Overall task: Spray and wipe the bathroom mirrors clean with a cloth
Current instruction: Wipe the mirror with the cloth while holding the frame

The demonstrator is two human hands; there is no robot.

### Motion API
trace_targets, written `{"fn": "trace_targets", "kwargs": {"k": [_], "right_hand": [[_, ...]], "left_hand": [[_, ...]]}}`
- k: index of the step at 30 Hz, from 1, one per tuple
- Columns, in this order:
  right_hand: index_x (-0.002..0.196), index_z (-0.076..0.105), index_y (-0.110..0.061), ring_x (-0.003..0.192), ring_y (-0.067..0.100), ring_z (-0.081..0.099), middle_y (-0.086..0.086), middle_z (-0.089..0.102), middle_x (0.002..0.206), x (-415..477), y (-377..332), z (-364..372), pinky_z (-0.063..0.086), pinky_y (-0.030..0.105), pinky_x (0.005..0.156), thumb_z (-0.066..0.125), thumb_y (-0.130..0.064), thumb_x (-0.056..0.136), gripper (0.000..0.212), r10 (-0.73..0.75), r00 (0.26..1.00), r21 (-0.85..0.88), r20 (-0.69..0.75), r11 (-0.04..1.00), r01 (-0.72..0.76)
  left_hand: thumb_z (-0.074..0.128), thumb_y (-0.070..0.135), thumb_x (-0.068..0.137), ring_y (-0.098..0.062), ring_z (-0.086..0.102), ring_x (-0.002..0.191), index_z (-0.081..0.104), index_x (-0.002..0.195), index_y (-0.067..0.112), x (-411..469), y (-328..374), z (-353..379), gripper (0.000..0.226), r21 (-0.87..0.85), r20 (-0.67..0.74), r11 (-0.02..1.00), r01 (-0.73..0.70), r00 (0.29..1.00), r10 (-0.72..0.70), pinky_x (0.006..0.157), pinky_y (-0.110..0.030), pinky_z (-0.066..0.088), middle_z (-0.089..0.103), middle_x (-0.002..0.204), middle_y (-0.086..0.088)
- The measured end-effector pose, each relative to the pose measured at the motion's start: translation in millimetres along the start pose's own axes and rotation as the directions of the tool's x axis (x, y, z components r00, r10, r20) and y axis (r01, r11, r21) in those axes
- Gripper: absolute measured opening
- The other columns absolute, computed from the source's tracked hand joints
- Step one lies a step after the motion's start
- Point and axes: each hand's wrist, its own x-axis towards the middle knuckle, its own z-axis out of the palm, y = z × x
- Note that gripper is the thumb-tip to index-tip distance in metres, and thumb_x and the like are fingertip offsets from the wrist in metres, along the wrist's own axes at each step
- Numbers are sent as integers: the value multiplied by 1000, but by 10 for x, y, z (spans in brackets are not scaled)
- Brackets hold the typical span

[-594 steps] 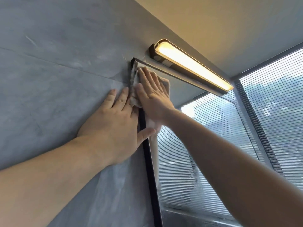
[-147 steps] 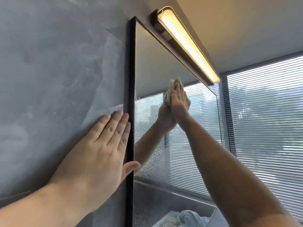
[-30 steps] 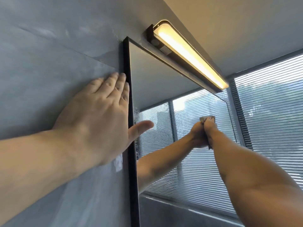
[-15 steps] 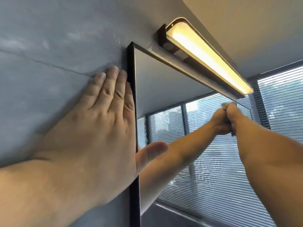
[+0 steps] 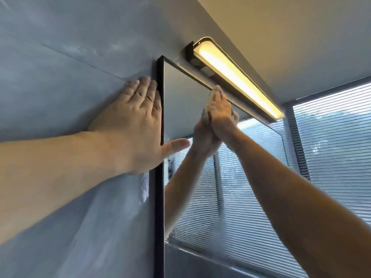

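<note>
A black-framed mirror (image 5: 180,93) hangs on the grey wall and reflects window blinds and my right arm. My right hand (image 5: 221,115) presses a pale cloth (image 5: 210,97) flat against the glass with straight fingers, just under the mirror's top edge. Only a strip of the cloth shows past my fingers. My left hand (image 5: 134,125) lies flat on the wall beside the mirror's left frame, fingers straight, thumb reaching over the frame onto the glass. No spray bottle is in view.
A lit bar lamp (image 5: 236,77) juts out just above the mirror's top edge, close over my right hand. A window with horizontal blinds (image 5: 333,147) fills the right side. The grey tiled wall (image 5: 60,67) spreads to the left.
My right hand has slid left and upward across the glass, from the mirror's right part to its top edge under the lamp, and now lies flat. My left hand has stayed on the wall.
</note>
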Motion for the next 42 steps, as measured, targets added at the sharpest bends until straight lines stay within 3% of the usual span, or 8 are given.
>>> {"fn": "trace_targets", "kwargs": {"k": [2, 7, 12, 16, 21, 26, 34, 42], "right_hand": [[167, -2, -26, 159, 14, -12, -3, -8, 175, -220, -300, 102, -15, 33, 124, 18, -42, 112, 60, -176, 983, -73, 60, 981, 180], [166, -1, -26, 158, 11, -19, -5, -10, 174, -558, -481, 134, -19, 30, 125, 20, -40, 113, 59, -278, 951, -93, 137, 952, 292], [165, 17, -21, 161, 13, 3, 0, 12, 174, -555, -97, 155, -2, 35, 130, 19, -35, 112, 55, -12, 997, 1, -81, 1000, 12], [167, 10, -22, 161, 15, -2, -1, 2, 175, -511, -40, 59, -4, 39, 130, 23, -32, 114, 55, 247, 969, 25, -28, 969, -246], [165, -1, -29, 159, 12, -16, -3, -8, 175, -700, -897, 223, -15, 31, 127, 6, -51, 105, 64, -193, 977, -53, 90, 979, 198], [165, -1, -36, 158, 6, -18, -11, -10, 174, -731, -909, 170, -15, 30, 126, 7, -50, 108, 59, -303, 947, -46, 110, 950, 310], [166, 10, -23, 161, 15, 2, -5, 4, 175, -809, 230, 124, 1, 42, 131, 16, -42, 108, 62, 247, 968, -23, -50, 968, -248], [152, -17, -51, 151, 0, -31, -18, -26, 167, -1439, -829, 184, -21, 31, 124, 8, -50, 109, 50, -271, 942, -79, 199, 953, 291]], "left_hand": [[-37, 83, 62, -37, -13, 156, -14, 154, -9, -158, 39, -390, 132, 94, 197, 995, -28, 980, 9, 128, -50, 0, -13, 165, -29], [-36, 88, 57, -36, -20, 155, -30, 140, -3, -180, -45, -537, 124, 151, 248, 976, -154, 962, 113, 128, -48, -5, -21, 165, -25], [-28, 92, 62, -34, -24, 154, -31, 142, -2, -343, -210, -529, 122, 190, 268, 919, -345, 919, 289, 128, -48, -7, -26, 164, -22], [-18, 94, 60, -37, -18, 156, -25, 144, -6, -315, -178, -513, 131, 169, 245, 924, -342, 923, 296, 128, -49, -3, -19, 165, -27], [-9, 99, 64, -37, -20, 155, -26, 143, -2, -298, -158, -562, 130, 159, 287, 918, -364, 906, 310, 127, -50, -6, -19, 165, -27], [-13, 97, 62, -35, -23, 154, -30, 143, 0, -308, -145, -587, 128, 145, 301, 929, -340, 910, 286, 127, -49, -8, -22, 165, -24], [-7, 100, 61, -36, -20, 155, -19, 153, -5, -295, -162, -604, 140, 127, 323, 929, -349, 900, 294, 128, -49, -4, -22, 164, -26], [14, 108, 55, -41, -19, 154, -14, 155, -5, -281, -152, -618, 153, 169, 348, 910, -379, 887, 304, 127, -51, -5, -19, 164, -29]]}}
